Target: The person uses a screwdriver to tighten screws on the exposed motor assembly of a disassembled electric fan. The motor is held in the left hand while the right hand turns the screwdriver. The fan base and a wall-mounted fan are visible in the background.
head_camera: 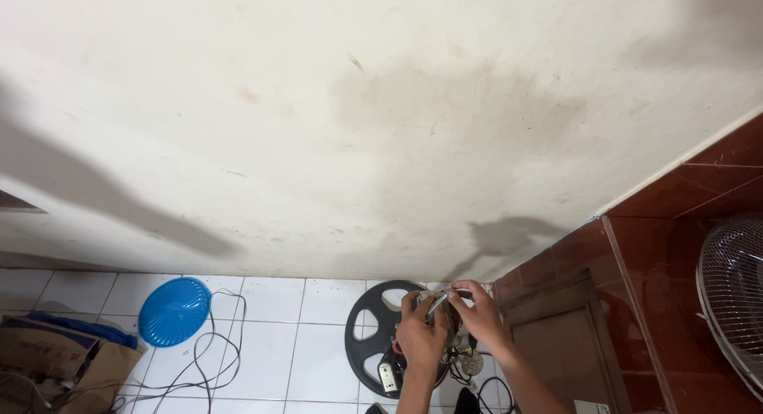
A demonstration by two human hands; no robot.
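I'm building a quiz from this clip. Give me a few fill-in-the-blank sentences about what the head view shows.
1. Both hands, left hand and right hand, work at a round ____ guard.
2. The bowl on the floor tiles is ____.
3. A cardboard ____ sits at the lower left, beside the cables.
4. The fan grille stands at the ____ edge.

Missing words: black; blue; box; right
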